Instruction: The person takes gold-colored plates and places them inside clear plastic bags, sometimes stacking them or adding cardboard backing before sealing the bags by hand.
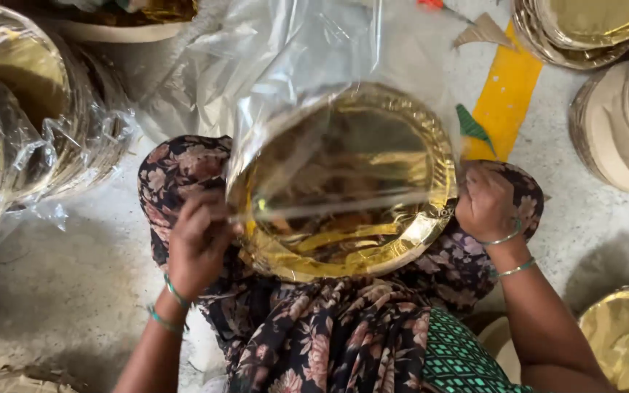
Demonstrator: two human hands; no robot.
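The stack of round, shiny gold paper plates (343,185) rests on the lap between both hands, left hand (199,244) pinching the clear plastic bag (285,80) at its left rim, right hand (485,204) clasping its right rim.

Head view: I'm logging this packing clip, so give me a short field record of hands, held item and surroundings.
Left hand: grips the clear plastic bag at the plates' left rim
Right hand: holds the right rim
Held item: gold plate stack, partly inside the bag
Surroundings: bagged plate stacks at left, unbagged stacks at right, yellow strip on the floor
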